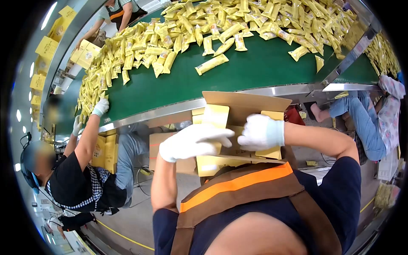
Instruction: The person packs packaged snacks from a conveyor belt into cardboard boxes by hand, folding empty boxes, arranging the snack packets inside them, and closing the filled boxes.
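- The open carton is in front of the person, just on this side of the belt's near edge, its raised flap standing beside the metal rail.
- The left hand, white-gloved, is over the carton's left side, fingers stretched out and slightly parted, pointing inward.
- The right hand, also gloved, is at the carton's right side, fingers bent; whether they pinch anything, I cannot tell.
- A narrow gap separates the fingertips of the two hands above the carton's mouth.
- On the green belt, yellow packs are heaped along the far edge and round to the left end.
- A broad strip of green surface runs between heap and rail; one loose pack lies at the heap's near side.
- At the belt's left end, a co-worker's gloved hand touches the packs.
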The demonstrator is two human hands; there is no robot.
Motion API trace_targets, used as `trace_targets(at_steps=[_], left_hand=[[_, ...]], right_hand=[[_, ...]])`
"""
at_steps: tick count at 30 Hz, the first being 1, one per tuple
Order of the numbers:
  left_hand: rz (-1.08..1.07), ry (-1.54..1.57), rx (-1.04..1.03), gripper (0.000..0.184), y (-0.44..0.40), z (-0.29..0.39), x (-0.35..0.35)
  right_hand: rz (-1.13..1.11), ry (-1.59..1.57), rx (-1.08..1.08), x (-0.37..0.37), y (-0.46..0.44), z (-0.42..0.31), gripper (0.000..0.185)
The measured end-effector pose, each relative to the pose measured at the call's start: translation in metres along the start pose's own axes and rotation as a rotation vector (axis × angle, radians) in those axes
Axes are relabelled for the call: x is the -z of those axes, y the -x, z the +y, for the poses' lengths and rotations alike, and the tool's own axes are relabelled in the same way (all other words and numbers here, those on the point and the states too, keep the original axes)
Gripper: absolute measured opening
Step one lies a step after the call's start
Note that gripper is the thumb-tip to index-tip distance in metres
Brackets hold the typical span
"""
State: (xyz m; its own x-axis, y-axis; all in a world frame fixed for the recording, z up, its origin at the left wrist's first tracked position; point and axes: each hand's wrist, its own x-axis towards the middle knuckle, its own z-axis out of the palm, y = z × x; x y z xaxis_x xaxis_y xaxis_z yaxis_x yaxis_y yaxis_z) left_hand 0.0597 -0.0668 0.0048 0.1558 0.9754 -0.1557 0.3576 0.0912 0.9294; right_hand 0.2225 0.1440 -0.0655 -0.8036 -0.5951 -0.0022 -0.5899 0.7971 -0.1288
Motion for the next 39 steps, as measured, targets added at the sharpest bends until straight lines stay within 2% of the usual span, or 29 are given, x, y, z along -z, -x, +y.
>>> trace_targets(at_steps=[1, 2, 3, 4, 6, 8, 9, 10, 12, 14, 15, 18, 19, 21, 22, 24, 26, 28, 29, 30, 31, 32, 33, 34, 35, 36, 37, 38, 39], left_hand=[[-0.093, -0.118, -0.116, 0.06, -0.005, -0.009, 0.002], [-0.173, -0.175, -0.035, 0.063, -0.004, -0.001, 0.002], [-0.219, -0.216, 0.045, 0.07, -0.004, 0.005, -0.002], [-0.265, -0.255, 0.127, 0.077, -0.006, 0.01, -0.005], [-0.253, -0.12, 0.181, 0.066, -0.008, 0.015, -0.005], [-0.193, -0.052, 0.171, 0.058, -0.016, 0.009, -0.001], [-0.059, -0.371, 0.075, 0.053, -0.02, 0.015, 0.002], [-0.032, -0.571, 0.163, 0.057, -0.024, 0.031, 0.002], [0.284, -0.862, -0.08, 0.064, -0.04, 0.013, -0.009], [0.578, -1.142, -0.198, 0.07, -0.063, -0.016, -0.019], [0.54, -0.982, -0.142, 0.074, -0.068, -0.033, -0.023], [0.654, -0.894, -0.109, 0.072, -0.047, -0.038, -0.026], [0.703, -0.888, -0.114, 0.061, -0.039, -0.04, -0.023], [0.777, -0.83, -0.08, 0.055, -0.023, -0.042, -0.019], [0.818, -0.806, -0.07, 0.053, -0.016, -0.043, -0.016], [0.967, -0.787, -0.088, 0.047, 0.003, -0.048, -0.019], [1.186, -0.402, -0.26, 0.035, 0.014, -0.093, -0.032], [1.237, 0.252, -0.166, 0.035, 0.001, -0.165, -0.07], [1.259, 0.513, -0.125, 0.036, -0.007, -0.201, -0.092], [1.222, 0.254, -0.006, 0.038, -0.012, -0.207, -0.116], [1.186, -0.008, 0.102, 0.041, -0.017, -0.213, -0.139], [1.023, -0.634, 0.28, 0.044, -0.021, -0.203, -0.154], [0.98, -0.697, 0.361, 0.044, -0.011, -0.197, -0.147], [0.93, -0.762, 0.439, 0.044, -0.002, -0.191, -0.14], [0.876, -0.827, 0.514, 0.043, 0.007, -0.185, -0.132], [1.004, -0.684, 0.257, 0.041, 0.018, -0.206, -0.106], [1.186, -0.569, 0.143, 0.042, 0.017, -0.172, -0.087], [1.257, -0.329, 0.064, 0.041, 0.008, -0.133, -0.07], [1.186, -0.448, 0.004, 0.044, -0.003, -0.087, -0.053]], right_hand=[[0.185, 0.12, -0.026, 0.009, 0.003, -0.002, 0.02], [0.375, 0.24, -0.05, 0.02, 0.005, -0.007, 0.017], [0.603, 0.357, -0.123, 0.028, 0.011, -0.009, 0.026], [0.673, 0.416, -0.331, 0.033, 0.015, -0.019, 0.038], [0.745, 0.306, -0.578, 0.035, 0.02, -0.025, 0.039], [0.762, 0.037, -0.541, 0.034, 0.031, -0.039, 0.037], [0.702, 0.025, -0.456, 0.032, 0.032, -0.043, 0.034], [0.584, -0.207, -0.487, 0.009, 0.038, -0.04, 0.03], [0.716, -0.3, -0.495, 0.005, 0.045, -0.033, 0.027], [0.75, -0.491, -0.554, -0.009, 0.056, -0.029, 0.023], [0.998, -0.618, -0.671, -0.016, 0.058, -0.03, 0.021], [1.666, -1.154, -1.122, -0.04, 0.072, -0.019, 0.022], [1.228, -1.181, -0.887, -0.135, 0.121, 0.008, 0.023], [0.672, -1.688, -1.171, -0.169, 0.107, -0.021, 0.039], [0.846, -2.215, -0.822, -0.155, 0.081, -0.051, 0.054], [1.126, -2.205, -0.735, -0.129, 0.055, -0.058, 0.069], [1.095, -1.714, -0.588, -0.066, 0.06, -0.043, 0.066], [1.014, -1.559, -0.608, 0.023, 0.046, -0.052, 0.05], [0.743, -1.118, -0.553, 0.047, 0.047, -0.046, 0.044], [0.475, -0.668, -0.482, 0.059, 0.048, -0.041, 0.038], [0.259, -0.48, -0.376, 0.065, 0.038, -0.044, 0.031], [0.044, -0.288, -0.28, 0.071, 0.024, -0.053, 0.026], [-0.143, -0.294, -0.24, 0.063, 0.012, -0.06, 0.018], [-0.215, -0.265, -0.237, 0.046, 0.004, -0.069, 0.012], [-0.191, -0.278, -0.233, 0.023, 0.002, -0.071, 0.017], [-0.272, -0.294, -0.248, 0.023, -0.004, -0.073, 0.017], [-0.189, -0.313, -0.235, 0.016, -0.003, -0.076, 0.018], [-0.177, -0.349, -0.224, 0.01, -0.003, -0.078, 0.019], [-0.217, -0.389, -0.228, 0.017, 0.0, -0.08, 0.02]])
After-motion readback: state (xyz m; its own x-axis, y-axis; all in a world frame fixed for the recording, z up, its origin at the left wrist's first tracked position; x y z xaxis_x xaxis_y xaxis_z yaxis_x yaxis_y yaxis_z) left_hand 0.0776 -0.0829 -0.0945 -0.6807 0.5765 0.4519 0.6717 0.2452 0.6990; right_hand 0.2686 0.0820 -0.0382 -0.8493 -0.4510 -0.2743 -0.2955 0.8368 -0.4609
